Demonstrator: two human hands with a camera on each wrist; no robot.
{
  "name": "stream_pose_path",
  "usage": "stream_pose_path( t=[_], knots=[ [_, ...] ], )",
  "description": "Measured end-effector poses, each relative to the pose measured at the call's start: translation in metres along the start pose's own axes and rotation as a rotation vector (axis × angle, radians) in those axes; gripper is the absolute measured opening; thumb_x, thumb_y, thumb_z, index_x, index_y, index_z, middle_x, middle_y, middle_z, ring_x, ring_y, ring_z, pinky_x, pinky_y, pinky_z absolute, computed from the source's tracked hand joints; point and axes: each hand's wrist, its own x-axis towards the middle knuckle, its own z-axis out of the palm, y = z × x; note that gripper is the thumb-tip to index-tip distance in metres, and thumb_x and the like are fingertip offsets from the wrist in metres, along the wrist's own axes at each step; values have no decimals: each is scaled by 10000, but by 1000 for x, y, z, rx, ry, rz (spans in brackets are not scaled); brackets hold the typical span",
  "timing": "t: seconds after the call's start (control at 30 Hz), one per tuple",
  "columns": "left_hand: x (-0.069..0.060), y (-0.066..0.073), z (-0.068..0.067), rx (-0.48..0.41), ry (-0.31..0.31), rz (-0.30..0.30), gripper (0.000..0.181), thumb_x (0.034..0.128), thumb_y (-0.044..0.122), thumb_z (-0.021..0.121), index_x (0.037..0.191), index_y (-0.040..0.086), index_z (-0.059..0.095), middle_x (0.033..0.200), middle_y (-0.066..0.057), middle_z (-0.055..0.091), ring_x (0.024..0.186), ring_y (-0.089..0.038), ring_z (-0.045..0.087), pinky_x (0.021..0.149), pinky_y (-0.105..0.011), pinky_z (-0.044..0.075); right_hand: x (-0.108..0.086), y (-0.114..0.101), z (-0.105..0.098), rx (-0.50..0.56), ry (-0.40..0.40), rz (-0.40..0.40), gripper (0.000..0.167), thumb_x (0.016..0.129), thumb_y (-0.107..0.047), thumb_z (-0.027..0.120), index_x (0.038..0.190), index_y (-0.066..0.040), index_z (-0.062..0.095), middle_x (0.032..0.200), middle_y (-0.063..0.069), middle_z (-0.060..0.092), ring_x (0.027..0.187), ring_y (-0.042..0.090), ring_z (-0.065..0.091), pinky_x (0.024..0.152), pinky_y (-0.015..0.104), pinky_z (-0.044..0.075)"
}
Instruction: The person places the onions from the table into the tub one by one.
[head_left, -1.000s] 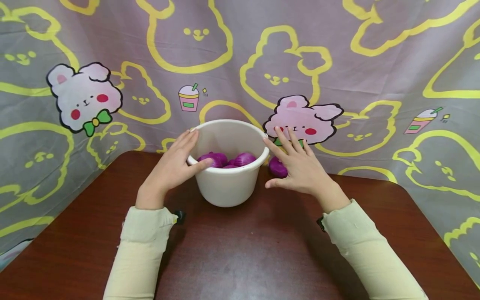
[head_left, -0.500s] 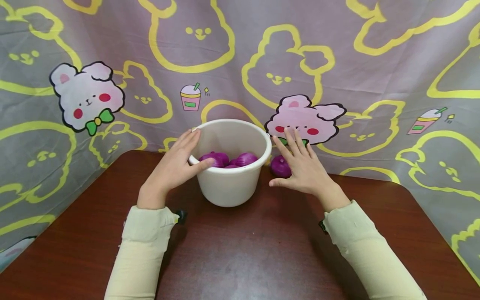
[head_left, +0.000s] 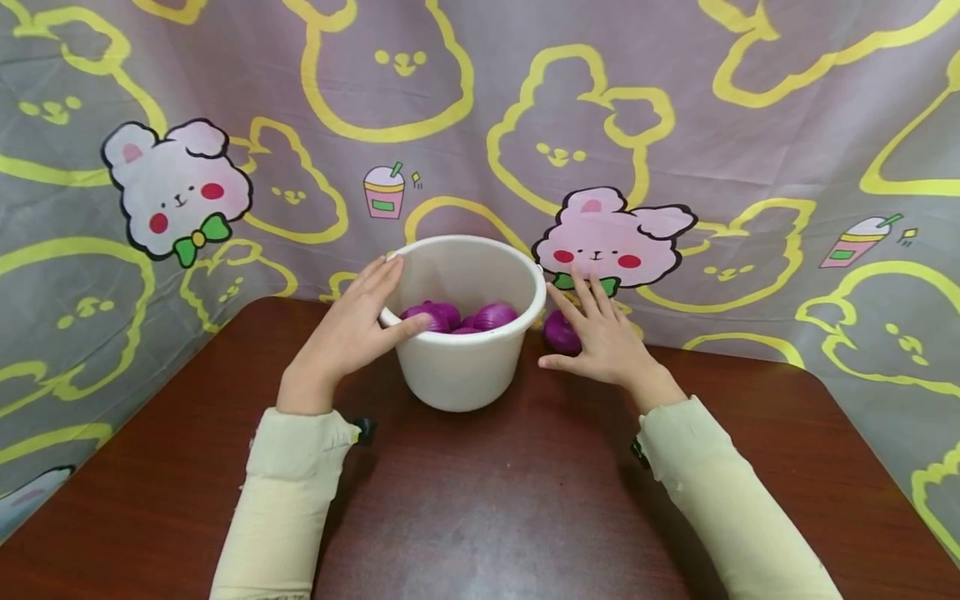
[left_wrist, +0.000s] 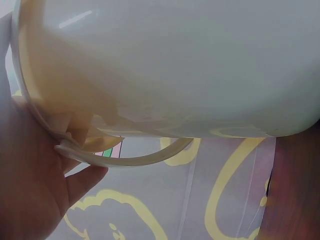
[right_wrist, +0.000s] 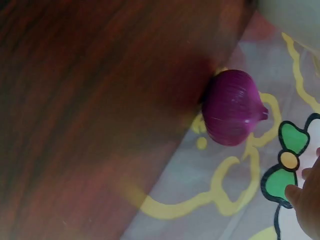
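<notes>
A white bucket [head_left: 459, 375] stands upright on the table, holding several purple onions [head_left: 495, 316]. At its left rim my left hand [head_left: 341, 333] grips, the thumb reaching over the front edge and the fingers along the side. The left wrist view shows that hand [left_wrist: 30, 175] beside the rim, with the curved bucket handle [left_wrist: 145, 160] hanging below. My right hand [head_left: 606, 337] is held just right of the bucket with spread fingers, holding nothing. Behind it one purple onion [head_left: 560, 335] lies on the table, partly covered by the fingers; the right wrist view shows this onion [right_wrist: 231, 107] whole.
The brown wooden table [head_left: 480, 508] extends toward me and to both sides. Right behind it hangs a grey-pink cloth [head_left: 450, 75] printed with yellow outlines and rabbit faces.
My right hand's index finger, over the rim a second ago, has come off it and now stays close beside it. The left hand keeps its place on the bucket. The view shifts slightly.
</notes>
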Motion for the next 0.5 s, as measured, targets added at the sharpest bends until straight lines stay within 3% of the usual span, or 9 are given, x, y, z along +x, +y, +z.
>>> stream_pose_path(
  t=[0.27, 0.5],
  knots=[
    [1, 0, 1, -6, 0, -1, 1035, 858, 804, 447, 1585, 102, 222, 1672, -56, 184, 1566, -266, 78, 1246, -548, 162, 3, 5, 11, 26, -61, 29, 1061, 755, -772, 639, 1597, -366, 139, 1679, 95, 89, 1535, 409, 55, 1081, 745, 303],
    [1, 0, 1, -4, -2, -2, 1041, 854, 812, 442, 1585, 103, 224, 1670, -58, 186, 1566, -265, 79, 1245, -553, 160, 6, 5, 17, 80, -108, 30, 975, 778, -740, 641, 1581, -382, 219, 1623, 80, 230, 1503, 406, 138, 1032, 733, 374]
  ],
)
